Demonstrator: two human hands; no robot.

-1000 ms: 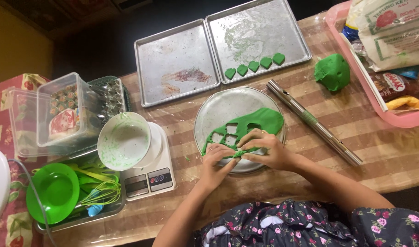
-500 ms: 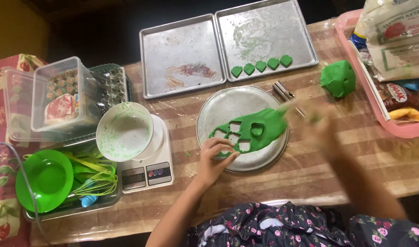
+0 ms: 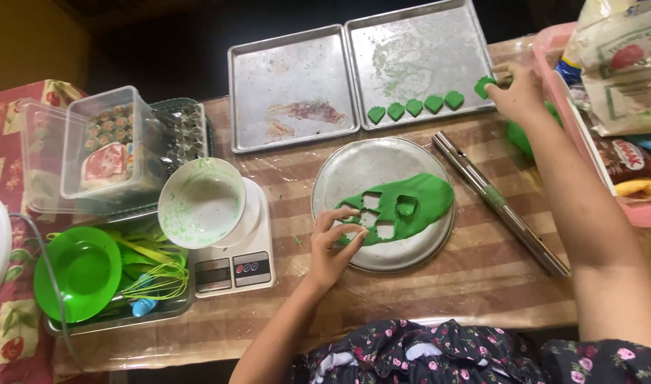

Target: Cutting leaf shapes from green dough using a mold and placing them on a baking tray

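- Striped tan tablecloth under clear plastic (image 3: 439,299) covers the table; beyond its far edge everything is dark.
- Head view, far side: two rectangular metal baking trays sit side by side. The left baking tray (image 3: 291,89) holds only smears. The right baking tray (image 3: 418,57) carries a row of small green leaf-shaped dough pieces (image 3: 414,108) along its near edge.
- Head view, right: my right hand (image 3: 516,91) reaches to that tray's near right corner, fingers pinched together on one more green cut-out piece (image 3: 484,87). To do this well, I judge it should go down flat, in line with the row and just apart from the last piece.
- Head view, centre: a round metal plate (image 3: 354,167) holds the rolled sheet of green dough (image 3: 403,206), with several holes already cut in it.
- My left hand (image 3: 336,242) rests at the plate's near left rim, fingers spread and loosely bent, tips touching the sheet's edge and gripping nothing. A light touch here should keep the sheet from stretching.
- A long metal rolling pin (image 3: 499,203) lies slantwise just right of the plate.
- Left side: a white bowl smeared green (image 3: 201,203) stands on a white kitchen scale (image 3: 233,267), beside a bright green plastic bowl (image 3: 80,270).
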